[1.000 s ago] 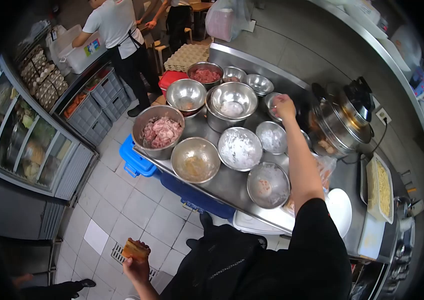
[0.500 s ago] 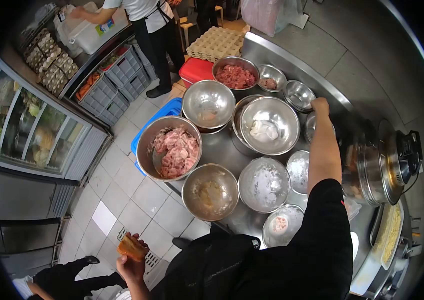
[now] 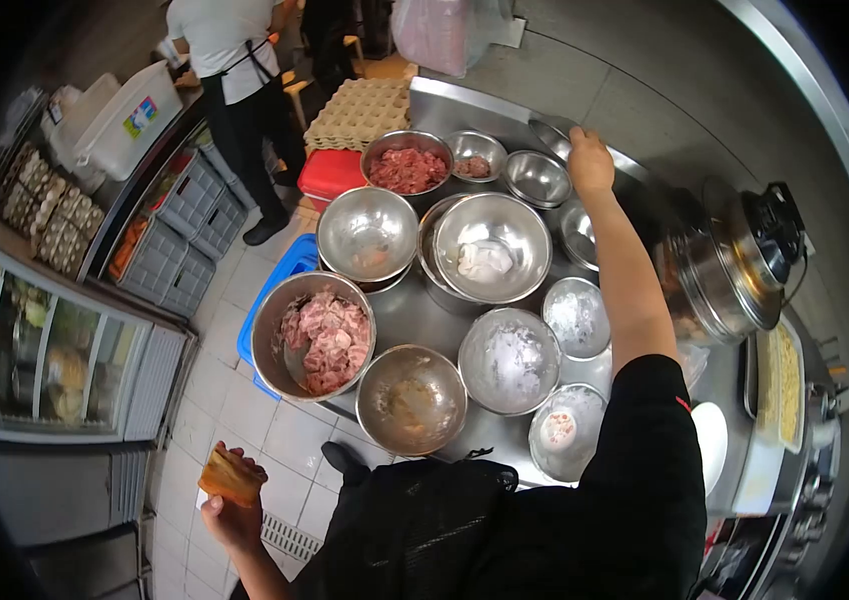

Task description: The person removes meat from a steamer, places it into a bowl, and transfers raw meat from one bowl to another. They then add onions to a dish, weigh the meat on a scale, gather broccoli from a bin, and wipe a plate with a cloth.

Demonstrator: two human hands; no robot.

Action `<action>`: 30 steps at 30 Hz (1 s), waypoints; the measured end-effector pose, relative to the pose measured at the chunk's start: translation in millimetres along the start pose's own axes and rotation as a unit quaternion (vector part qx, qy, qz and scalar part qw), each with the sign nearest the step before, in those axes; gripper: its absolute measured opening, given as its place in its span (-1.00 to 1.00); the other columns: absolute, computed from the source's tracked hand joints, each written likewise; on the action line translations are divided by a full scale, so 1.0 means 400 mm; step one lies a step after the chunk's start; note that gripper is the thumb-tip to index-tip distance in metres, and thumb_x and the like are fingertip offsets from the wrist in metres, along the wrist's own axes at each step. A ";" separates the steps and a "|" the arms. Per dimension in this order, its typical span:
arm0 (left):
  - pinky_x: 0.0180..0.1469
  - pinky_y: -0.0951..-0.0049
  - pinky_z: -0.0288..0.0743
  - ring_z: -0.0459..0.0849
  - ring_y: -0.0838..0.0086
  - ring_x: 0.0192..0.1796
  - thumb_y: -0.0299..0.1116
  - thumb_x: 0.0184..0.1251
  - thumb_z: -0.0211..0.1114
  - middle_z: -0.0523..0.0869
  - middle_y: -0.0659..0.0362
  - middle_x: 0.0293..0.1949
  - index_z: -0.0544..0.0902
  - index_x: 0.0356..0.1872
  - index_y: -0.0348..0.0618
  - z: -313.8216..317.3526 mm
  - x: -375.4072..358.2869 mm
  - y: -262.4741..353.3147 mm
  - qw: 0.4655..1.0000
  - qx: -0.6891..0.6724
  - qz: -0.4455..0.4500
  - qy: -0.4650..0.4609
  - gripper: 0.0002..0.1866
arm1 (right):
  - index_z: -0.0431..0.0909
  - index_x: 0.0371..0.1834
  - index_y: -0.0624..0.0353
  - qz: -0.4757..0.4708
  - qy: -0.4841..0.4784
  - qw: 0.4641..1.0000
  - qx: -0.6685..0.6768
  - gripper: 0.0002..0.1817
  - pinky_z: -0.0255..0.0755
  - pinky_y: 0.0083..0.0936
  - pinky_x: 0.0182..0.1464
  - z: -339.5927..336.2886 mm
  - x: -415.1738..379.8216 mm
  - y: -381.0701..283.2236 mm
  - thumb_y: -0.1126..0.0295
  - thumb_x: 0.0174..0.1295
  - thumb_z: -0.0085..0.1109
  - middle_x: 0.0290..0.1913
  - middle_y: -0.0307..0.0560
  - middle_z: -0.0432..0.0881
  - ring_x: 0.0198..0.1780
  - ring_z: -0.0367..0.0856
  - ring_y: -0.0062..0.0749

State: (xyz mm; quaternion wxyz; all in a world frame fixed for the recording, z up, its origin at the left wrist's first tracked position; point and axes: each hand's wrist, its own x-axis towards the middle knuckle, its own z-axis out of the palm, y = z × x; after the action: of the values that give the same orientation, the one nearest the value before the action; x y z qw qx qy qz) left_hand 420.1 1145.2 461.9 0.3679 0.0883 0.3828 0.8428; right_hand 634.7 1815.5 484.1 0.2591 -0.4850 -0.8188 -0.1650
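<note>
My right hand (image 3: 593, 162), stretched to the far side of the steel table (image 3: 415, 305), is closed on the rim of a small metal bowl (image 3: 551, 138). That bowl is tilted and partly hidden by my fingers. Just below it sits another small metal bowl (image 3: 537, 180), and a similar bowl (image 3: 579, 236) lies under my forearm. Low at the left, away from the table, my left hand (image 3: 235, 515) is wrapped round an orange-brown slab of food (image 3: 231, 478) that looks like toast.
Nearby stand a bowl of pink meat chunks (image 3: 328, 340), a bowl of red meat (image 3: 407, 168) and several floury bowls. A large metal pot (image 3: 715, 275) stands right. Egg trays (image 3: 363, 112) are at the back. A person in a white shirt (image 3: 228, 45) stands far left.
My right hand has lifted a small bowl off the stack and tilted it. My left hand still holds the slab. The view has shifted, and a person at lower left has left it.
</note>
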 end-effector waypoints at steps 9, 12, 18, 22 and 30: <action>0.21 0.22 0.32 0.42 0.25 0.18 -0.18 -0.02 0.36 0.40 -0.03 0.16 0.17 0.33 -0.27 0.000 0.423 0.176 0.935 0.286 0.072 -0.197 -0.13 | 0.35 -0.43 0.23 0.191 0.149 0.924 0.296 -0.75 0.41 -0.29 -0.48 -0.435 -0.259 -0.310 0.31 0.17 0.16 -0.50 0.06 0.47 -0.55 0.54 -0.13; 0.16 0.29 0.35 0.47 0.29 0.15 -0.22 -0.02 0.37 0.45 0.01 0.13 0.24 0.29 -0.28 0.157 0.496 0.197 0.857 0.383 0.149 -0.310 -0.18 | 0.32 -0.48 0.23 0.223 0.090 0.884 0.402 -0.71 0.35 -0.44 -0.64 -0.539 -0.430 -0.526 0.29 0.21 0.16 -0.62 -0.10 0.40 -0.64 0.52 -0.44; 0.19 0.26 0.29 0.45 0.14 0.16 -0.32 -0.09 0.40 0.48 -0.04 0.12 0.35 0.24 -0.14 0.345 0.443 0.132 0.538 0.562 0.305 -0.549 -0.25 | 0.41 -0.41 0.22 0.370 -0.091 0.750 0.541 -0.77 0.35 -0.54 -0.63 -0.542 -0.726 -0.749 0.29 0.23 0.14 -0.61 -0.24 0.37 -0.62 0.43 -0.61; 0.16 0.30 0.32 0.48 0.22 0.12 -0.31 0.03 0.36 0.53 -0.02 0.08 0.43 0.18 -0.18 0.339 0.463 0.107 0.547 0.513 0.333 -0.571 -0.39 | 0.51 -0.27 0.23 0.383 -0.032 0.797 0.466 -0.77 0.30 -0.57 -0.49 -0.530 -0.939 -0.665 0.27 0.18 0.12 -0.53 -0.27 0.47 -0.51 0.37 -0.64; -0.22 0.53 0.47 0.61 0.55 -0.30 -0.30 0.28 0.19 0.68 0.15 -0.35 0.61 -0.15 -0.23 0.202 0.760 0.000 0.744 0.551 0.185 -0.330 -0.76 | 0.43 -0.40 0.23 0.614 -0.008 0.662 0.431 -0.89 0.34 -0.63 -0.49 -0.606 -1.233 -0.465 0.42 0.13 0.09 -0.48 -0.25 0.49 -0.47 0.42 -0.64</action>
State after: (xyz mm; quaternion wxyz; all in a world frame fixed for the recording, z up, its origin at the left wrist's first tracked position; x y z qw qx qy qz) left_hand 237.8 1401.2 477.5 0.1957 0.6176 0.6115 0.4543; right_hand 730.1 1251.2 388.9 0.4751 -0.7131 -0.3171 0.4063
